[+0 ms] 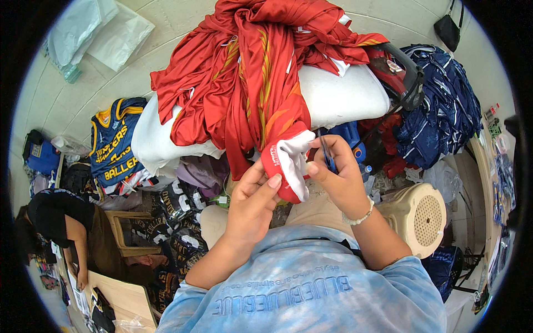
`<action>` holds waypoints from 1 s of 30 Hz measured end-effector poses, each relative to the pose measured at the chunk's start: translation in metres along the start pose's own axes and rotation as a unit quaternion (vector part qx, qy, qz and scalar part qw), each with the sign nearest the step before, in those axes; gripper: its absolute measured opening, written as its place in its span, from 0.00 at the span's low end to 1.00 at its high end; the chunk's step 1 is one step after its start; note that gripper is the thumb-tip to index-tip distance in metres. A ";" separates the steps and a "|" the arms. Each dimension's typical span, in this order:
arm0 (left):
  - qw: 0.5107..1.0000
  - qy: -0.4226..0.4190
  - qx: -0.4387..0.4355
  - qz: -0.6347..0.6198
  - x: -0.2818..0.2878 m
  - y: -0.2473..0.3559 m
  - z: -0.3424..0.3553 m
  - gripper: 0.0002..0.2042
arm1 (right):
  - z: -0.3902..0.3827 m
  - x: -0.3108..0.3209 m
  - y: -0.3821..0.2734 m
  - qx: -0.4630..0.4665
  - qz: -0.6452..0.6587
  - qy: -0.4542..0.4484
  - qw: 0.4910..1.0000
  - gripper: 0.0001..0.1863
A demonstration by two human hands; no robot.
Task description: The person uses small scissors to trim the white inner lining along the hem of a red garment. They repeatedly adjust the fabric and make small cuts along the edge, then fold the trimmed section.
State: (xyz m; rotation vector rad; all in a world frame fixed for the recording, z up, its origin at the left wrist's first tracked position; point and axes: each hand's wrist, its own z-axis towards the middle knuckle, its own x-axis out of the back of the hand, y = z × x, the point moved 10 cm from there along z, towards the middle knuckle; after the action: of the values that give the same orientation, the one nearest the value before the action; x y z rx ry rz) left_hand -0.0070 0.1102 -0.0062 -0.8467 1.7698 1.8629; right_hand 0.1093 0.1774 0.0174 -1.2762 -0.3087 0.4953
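Red garments with yellow and orange stripes [222, 94] lie heaped over a white padded surface [344, 97]. One red piece with a white inner side [294, 161] hangs down toward me. My left hand [250, 202] pinches its lower edge between thumb and fingers. My right hand [341, 175] is closed around small scissors [326, 152] with blue on the handles. The blades point up and away, beside the white inner side. The right thumb and fingertip are close to that cloth; whether they touch it is hard to tell.
Navy garments [438, 105] are piled at the right, beside a red and black appliance [397, 72]. A beige plastic stool [425, 219] stands near my right elbow. On the left, a navy and yellow jersey [116, 144] hangs; another person [61, 216] bends over a wooden board [119, 297].
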 end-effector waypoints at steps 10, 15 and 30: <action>0.993 -0.008 -0.028 0.111 0.021 -0.001 0.009 0.11 | 0.004 0.018 0.034 -0.027 -0.047 0.035 0.998 0.18; 0.992 -0.039 -0.006 0.119 0.018 -0.002 0.014 0.11 | 0.011 0.025 0.035 -0.040 -0.097 0.039 0.994 0.15; 1.000 -0.005 -0.018 0.015 0.002 0.018 0.013 0.15 | -0.019 0.002 -0.037 0.093 -0.252 0.021 0.963 0.20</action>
State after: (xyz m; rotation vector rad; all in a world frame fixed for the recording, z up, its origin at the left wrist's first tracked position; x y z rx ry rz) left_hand -0.0224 0.1218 0.0052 -0.8266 1.7566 1.9199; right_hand 0.1272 0.1553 0.0475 -0.9755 -0.5211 0.0576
